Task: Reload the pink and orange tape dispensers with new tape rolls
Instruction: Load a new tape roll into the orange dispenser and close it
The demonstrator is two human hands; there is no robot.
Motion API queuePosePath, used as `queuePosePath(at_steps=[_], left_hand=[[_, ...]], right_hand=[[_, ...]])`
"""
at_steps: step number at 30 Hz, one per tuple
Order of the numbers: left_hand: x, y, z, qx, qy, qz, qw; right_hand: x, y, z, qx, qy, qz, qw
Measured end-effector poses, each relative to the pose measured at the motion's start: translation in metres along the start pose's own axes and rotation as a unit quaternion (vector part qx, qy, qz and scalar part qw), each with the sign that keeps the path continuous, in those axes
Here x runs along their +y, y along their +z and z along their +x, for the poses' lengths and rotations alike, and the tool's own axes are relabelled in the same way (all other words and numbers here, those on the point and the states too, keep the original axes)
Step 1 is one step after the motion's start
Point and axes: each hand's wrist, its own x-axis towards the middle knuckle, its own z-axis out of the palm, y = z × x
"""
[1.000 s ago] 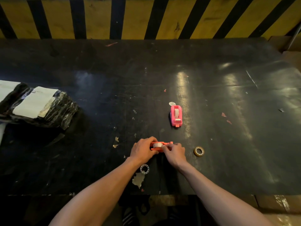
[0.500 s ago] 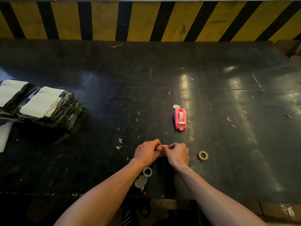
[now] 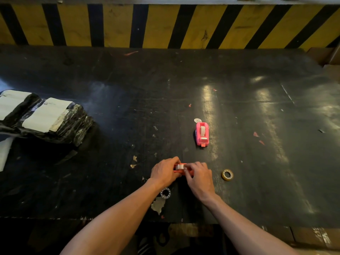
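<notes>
Both hands hold the small orange tape dispenser (image 3: pixel 181 171) on the black table (image 3: pixel 110 107). My left hand (image 3: pixel 164 171) grips its left end. My right hand (image 3: pixel 198 174) covers its right end, fingers on the white tape roll (image 3: pixel 180 166) seated in it. The pink dispenser (image 3: pixel 202 133) stands farther back with a tape roll inside, untouched. A brownish tape ring (image 3: pixel 227 174) lies flat to the right of my right hand. A white empty core ring (image 3: pixel 165 193) lies near my left wrist.
A bundle wrapped in black plastic with white labels (image 3: pixel 42 118) sits at the left. A small white disc (image 3: pixel 197 120) lies behind the pink dispenser. Scraps of torn paper (image 3: pixel 158 205) lie by the near edge. A yellow-and-black striped wall (image 3: pixel 165 24) borders the far side.
My right hand has slid left over the orange dispenser, covering more of it, with its fingers now on the tape roll. The left hand keeps its grip.
</notes>
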Motion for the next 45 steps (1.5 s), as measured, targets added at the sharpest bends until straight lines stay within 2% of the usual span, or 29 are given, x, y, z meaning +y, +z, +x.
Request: queuePosePath(at_steps=[6,12,17,20,24,33,40,45], left_hand=[[0.0,0.002,0.0,0.01,0.001,0.004,1.0],[-0.004,0.007,-0.003,0.029,0.016,-0.006,0.999],[-0.01,0.006,-0.009,0.012,0.003,-0.083,0.996],[-0.01,0.005,-0.012,0.014,-0.003,-0.089,0.996],[-0.008,0.005,-0.013,0.008,-0.006,-0.089,0.996],[-0.012,0.008,-0.015,0.01,0.011,-0.141,0.99],[-0.009,0.007,-0.014,0.007,-0.006,-0.139,0.99],[-0.007,0.002,-0.013,-0.008,-0.018,-0.129,0.991]], right_hand=[[-0.003,-0.003,0.005,-0.011,0.025,-0.024,0.999],[-0.015,-0.004,0.011,-0.004,0.09,-0.059,0.994],[-0.023,0.0,0.019,-0.012,0.23,0.068,0.971],[-0.03,0.001,0.022,-0.011,0.262,0.12,0.957],[-0.031,0.003,0.022,-0.012,0.269,0.178,0.947],[-0.018,0.003,0.009,-0.05,0.164,0.159,0.972],[-0.017,0.001,0.013,-0.046,0.218,0.201,0.954],[-0.015,0.002,0.012,-0.029,0.212,0.22,0.952]])
